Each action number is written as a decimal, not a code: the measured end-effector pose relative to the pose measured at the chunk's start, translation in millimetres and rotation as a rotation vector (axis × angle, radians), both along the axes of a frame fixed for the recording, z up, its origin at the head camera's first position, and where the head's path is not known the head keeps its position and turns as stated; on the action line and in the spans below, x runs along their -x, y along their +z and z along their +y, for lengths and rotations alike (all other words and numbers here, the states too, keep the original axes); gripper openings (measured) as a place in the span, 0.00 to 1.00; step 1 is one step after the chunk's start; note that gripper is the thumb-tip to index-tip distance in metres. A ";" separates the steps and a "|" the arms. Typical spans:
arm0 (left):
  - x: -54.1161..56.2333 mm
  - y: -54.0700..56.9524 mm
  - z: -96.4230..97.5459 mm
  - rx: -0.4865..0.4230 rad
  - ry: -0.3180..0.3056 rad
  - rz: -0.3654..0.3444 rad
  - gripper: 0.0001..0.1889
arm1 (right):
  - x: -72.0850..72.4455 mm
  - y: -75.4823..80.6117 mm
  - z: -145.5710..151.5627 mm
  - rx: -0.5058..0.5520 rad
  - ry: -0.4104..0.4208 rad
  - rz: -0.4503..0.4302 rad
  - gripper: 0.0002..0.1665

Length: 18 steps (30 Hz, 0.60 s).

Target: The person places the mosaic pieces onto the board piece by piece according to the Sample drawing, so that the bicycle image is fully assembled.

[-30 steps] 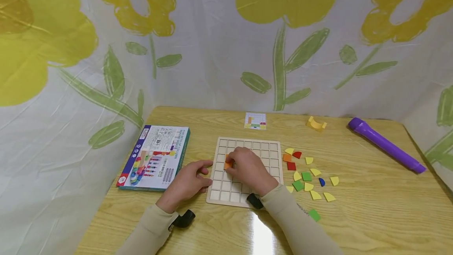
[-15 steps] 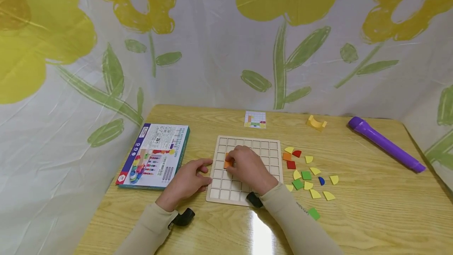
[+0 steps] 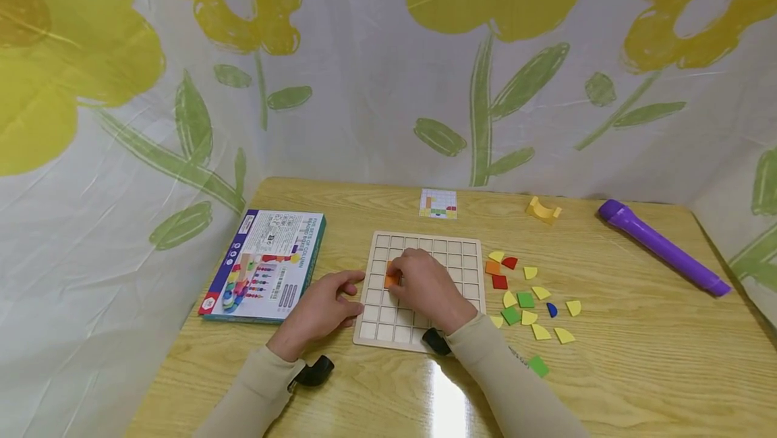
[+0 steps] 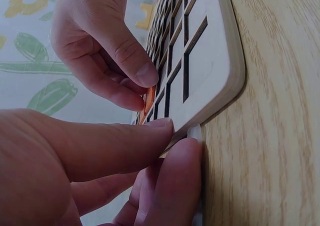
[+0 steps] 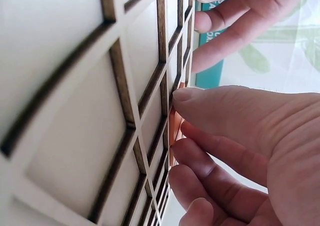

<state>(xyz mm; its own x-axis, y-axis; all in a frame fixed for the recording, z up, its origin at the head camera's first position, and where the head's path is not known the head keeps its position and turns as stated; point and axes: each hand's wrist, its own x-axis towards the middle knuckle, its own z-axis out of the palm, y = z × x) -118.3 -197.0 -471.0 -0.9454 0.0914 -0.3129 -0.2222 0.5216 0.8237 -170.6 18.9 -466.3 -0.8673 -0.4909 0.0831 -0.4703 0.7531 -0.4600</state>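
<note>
My right hand [image 3: 427, 283] is over the left part of the wooden grid board [image 3: 446, 238], pinching an orange tile [image 3: 390, 282] between thumb and fingertips. Part of that orange is hidden by the fingers, so whether it is one tile or two I cannot tell. In the right wrist view, the thumb [image 5: 225, 103] and fingertips meet around the orange piece at the grid. Along the board's left edge, my left hand [image 3: 318, 306] rests with loosely bent fingers. The left wrist view has its fingertips [image 4: 182, 153] touching the board's side, low by the tabletop.
Right of the board lie loose tiles: an orange square [image 3: 492, 267], a red square [image 3: 500, 282], green squares [image 3: 525, 299], yellow quarter-rounds [image 3: 541, 333] and a blue half-round [image 3: 552, 310]. A pattern card [image 3: 438, 204], yellow arch [image 3: 543, 210], purple stick [image 3: 664, 249] and toy box [image 3: 267, 262] surround it.
Both hands keep their places on the board, the right one still pinching the orange tile. The head view has tilted very slightly, so everything sits a little higher in it.
</note>
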 end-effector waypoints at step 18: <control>0.1 -0.1 -0.7 0.000 -0.008 -0.002 0.30 | 7.5 11.3 32.3 0.050 -0.082 -0.079 0.11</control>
<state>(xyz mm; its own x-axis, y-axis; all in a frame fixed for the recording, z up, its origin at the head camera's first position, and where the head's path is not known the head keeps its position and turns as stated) -118.4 -197.8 -471.1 -0.9441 0.0994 -0.3144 -0.2192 0.5231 0.8236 -178.1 51.3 -455.0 -0.9093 -0.4146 0.0354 -0.3686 0.7630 -0.5310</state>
